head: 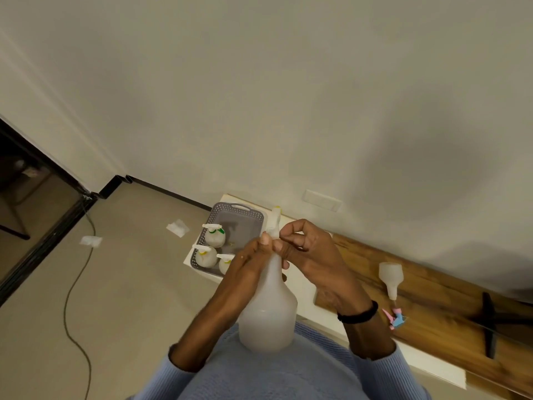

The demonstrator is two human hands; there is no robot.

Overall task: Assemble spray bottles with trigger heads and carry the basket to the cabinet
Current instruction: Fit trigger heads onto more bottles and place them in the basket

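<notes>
At lower centre, the left hand (245,267) is gripping the slim neck of a frosted, bell-shaped plastic bottle (268,313). The right hand (311,249) is pinching the white trigger head (275,223) at its top. Behind, a grey perforated basket (239,209) is holding three round capped bottles (215,236).

Dim, even indoor light with a warm greyish cast. A broad, soft-edged shadow spreads over the pale wall (259,96) on the right, above the table (450,295). The doorway (23,174) at far left sinks to near black. The translucent bottle (268,313) glows milky at centre. The left hand (245,267), right hand (308,249) and the trigger head (275,223) at their fingertips are smeared by motion blur. Wide-angle distortion tilts and bows the floor (129,298) line and the table edge. Detail is soft throughout.
</notes>
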